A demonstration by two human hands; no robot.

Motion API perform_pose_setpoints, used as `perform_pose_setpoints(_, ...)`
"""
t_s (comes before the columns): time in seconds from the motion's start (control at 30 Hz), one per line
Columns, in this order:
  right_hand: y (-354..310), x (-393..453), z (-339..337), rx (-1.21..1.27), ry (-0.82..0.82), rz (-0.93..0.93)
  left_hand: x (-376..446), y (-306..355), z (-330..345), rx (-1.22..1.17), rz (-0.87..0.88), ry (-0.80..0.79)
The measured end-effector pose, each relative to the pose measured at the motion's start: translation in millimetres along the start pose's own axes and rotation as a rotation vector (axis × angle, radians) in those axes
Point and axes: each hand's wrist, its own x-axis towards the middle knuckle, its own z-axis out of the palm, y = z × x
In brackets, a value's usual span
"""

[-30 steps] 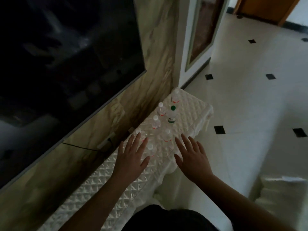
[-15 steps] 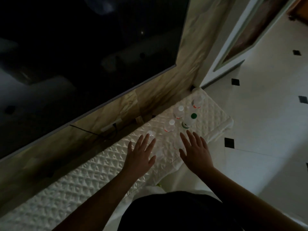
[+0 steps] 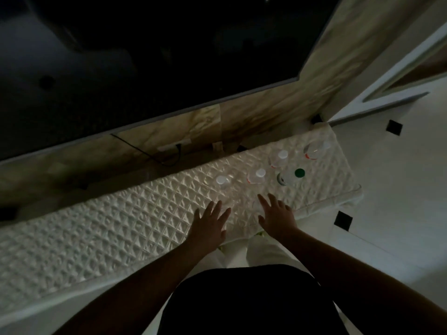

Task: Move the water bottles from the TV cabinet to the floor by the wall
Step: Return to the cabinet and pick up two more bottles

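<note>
Several clear water bottles stand at the right end of the long TV cabinet (image 3: 96,238), which is covered by a white quilted cloth. Most have white caps, such as the bottle (image 3: 222,181) nearest my hands and another bottle (image 3: 257,176) beside it; one bottle (image 3: 290,176) has a green cap. My left hand (image 3: 209,226) hovers flat with fingers spread over the cloth, just short of the bottles. My right hand (image 3: 277,217) is spread the same way beside it, near the cabinet's front edge. Neither hand holds anything.
A large dark TV screen (image 3: 145,56) hangs on the marble wall above the cabinet, with a black cable (image 3: 145,153) below it. White floor tiles (image 3: 399,189) with small black diamonds lie to the right. A framed door panel (image 3: 411,76) stands at the far right.
The view has swung downward and left, so the cabinet now runs across the frame. Both hands stay spread and have drawn slightly back from the bottles.
</note>
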Motion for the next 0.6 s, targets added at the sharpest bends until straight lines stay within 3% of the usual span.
perform_pose_setpoints(0.17,23,38,6,0.026,-0.173,-0.081,12,24,14,-0.045,-0.175,-0.145)
perform_pose_setpoints(0.4,38,66,17,-0.052,-0.235,-0.153,38,38,28,-0.159,-0.275,-0.169)
perform_pose_setpoints(0.6,31,69,27,-0.181,-0.185,-0.264,58,41,41,-0.296,-0.373,-0.133)
